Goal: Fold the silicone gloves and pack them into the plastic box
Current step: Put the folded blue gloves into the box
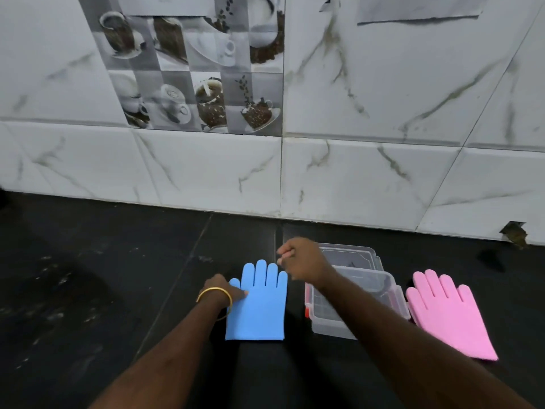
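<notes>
The blue glove [258, 302] lies flat and unfolded on the dark surface [88, 290], fingers pointing toward the tiled wall [383, 113], cuff nearest the person. The left hand [222, 290], a gold bangle [214, 296] at its wrist, presses on the glove's thumb side, fingers resting on the silicone rather than closed around it. The right hand [303, 261] hovers above the glove's fingertips, loosely curled, its grip holding nothing that can be made out. Just right of the blue glove stands the clear plastic box [333, 323], open and seemingly empty, its lid [354, 253] lying behind it; the pink glove [445, 311] lies flat beyond the box, untouched. This looks like the very start of folding the first glove. Next, the right hand probably needs to pinch the fingertips and bring them over toward the cuff while the left pins the palm.
</notes>
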A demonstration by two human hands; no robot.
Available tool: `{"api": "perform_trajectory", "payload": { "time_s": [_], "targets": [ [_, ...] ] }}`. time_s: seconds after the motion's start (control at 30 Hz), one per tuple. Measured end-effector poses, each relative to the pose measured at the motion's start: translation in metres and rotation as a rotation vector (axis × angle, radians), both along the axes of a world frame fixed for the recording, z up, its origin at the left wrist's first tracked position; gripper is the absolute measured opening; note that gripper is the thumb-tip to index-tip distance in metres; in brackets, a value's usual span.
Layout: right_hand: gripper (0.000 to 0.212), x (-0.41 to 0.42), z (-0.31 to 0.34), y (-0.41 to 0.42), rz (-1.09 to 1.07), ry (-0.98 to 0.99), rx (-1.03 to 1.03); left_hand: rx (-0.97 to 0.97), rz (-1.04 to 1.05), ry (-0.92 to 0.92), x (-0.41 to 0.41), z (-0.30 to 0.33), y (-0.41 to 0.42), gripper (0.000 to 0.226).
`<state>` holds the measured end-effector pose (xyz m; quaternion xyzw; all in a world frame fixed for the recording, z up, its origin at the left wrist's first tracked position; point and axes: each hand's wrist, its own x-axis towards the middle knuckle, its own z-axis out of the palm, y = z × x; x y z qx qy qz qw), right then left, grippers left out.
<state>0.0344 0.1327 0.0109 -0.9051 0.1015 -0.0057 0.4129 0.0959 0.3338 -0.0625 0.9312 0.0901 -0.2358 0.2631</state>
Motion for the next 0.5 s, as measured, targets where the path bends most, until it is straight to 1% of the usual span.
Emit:
{"api": "perform_trajectory", "payload": {
  "time_s": [0.03, 0.1, 0.17, 0.27, 0.33, 0.4, 0.5],
  "targets": [
    [0.023, -0.004, -0.007, 0.013, 0.055, 0.051, -0.027, -0.051, 0.019, 0.011, -0.002, -0.002, 0.002, 0.09],
    [0.04, -0.017, -0.026, 0.038, 0.111, 0.166, -0.169, -0.132, 0.036, 0.037, -0.005, -0.004, 0.006, 0.088],
    [0.055, -0.034, -0.048, 0.059, 0.052, 0.238, -0.254, -0.202, 0.041, 0.063, -0.006, -0.005, 0.006, 0.083],
    [0.068, -0.061, -0.072, 0.082, -0.121, 0.23, -0.312, -0.28, 0.047, 0.113, -0.005, -0.006, 0.005, 0.072],
    [0.079, -0.073, -0.082, 0.091, -0.225, 0.247, -0.247, -0.342, 0.059, 0.168, -0.001, -0.006, 0.004, 0.065],
    [0.087, -0.077, -0.087, 0.096, -0.342, 0.292, -0.083, -0.405, 0.064, 0.224, 0.003, -0.005, 0.003, 0.057],
    [0.087, -0.075, -0.089, 0.099, -0.496, 0.357, 0.114, -0.444, 0.046, 0.313, 0.005, -0.002, 0.0, 0.053]
  ]
}}
